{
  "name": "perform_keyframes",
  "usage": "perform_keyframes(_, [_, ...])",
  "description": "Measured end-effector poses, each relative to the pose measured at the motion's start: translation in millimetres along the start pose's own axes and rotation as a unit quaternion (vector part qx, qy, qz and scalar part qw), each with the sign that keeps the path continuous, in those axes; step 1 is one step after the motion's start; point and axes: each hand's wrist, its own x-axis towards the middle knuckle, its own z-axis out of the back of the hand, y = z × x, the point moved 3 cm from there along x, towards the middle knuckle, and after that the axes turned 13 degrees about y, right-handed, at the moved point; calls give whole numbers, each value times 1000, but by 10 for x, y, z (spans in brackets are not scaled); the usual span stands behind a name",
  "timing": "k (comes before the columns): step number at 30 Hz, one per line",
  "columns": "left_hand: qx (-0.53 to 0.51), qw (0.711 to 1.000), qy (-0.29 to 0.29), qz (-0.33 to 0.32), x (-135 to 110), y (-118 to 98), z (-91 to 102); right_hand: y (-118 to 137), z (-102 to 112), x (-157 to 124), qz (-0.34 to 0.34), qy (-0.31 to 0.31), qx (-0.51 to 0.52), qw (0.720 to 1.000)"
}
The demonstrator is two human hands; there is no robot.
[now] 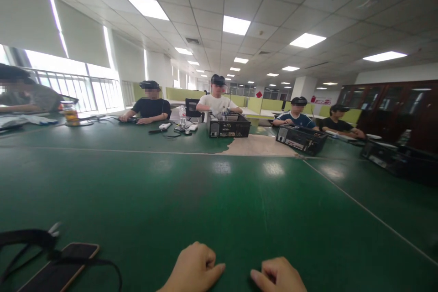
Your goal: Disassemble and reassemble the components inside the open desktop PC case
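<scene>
My left hand [195, 268] and my right hand [278, 276] rest side by side on the green table [219, 200] at the bottom edge of the head view. Both are curled into loose fists, knuckles up, thumbs pointing toward each other. I see nothing in either of them. A dark phone [59, 267] lies face up to the left of my left hand, with a black cable [99, 262] across it.
Several people sit along the table's far side. Open black computer cases [228, 126] [301, 139] stand in front of two of them, another case [398, 157] at the right. A jar [71, 114] and small items lie at the far left. A black strap [23, 238] lies near the phone.
</scene>
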Motion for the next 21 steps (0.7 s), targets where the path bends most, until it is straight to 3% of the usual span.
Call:
perform_keyframes(5, [20, 999, -30, -18, 39, 28, -23, 17, 10, -17, 18, -19, -18, 1000])
perform_keyframes(21, [51, 998, -20, -9, 55, 34, -64, 41, 21, -61, 26, -42, -32, 998])
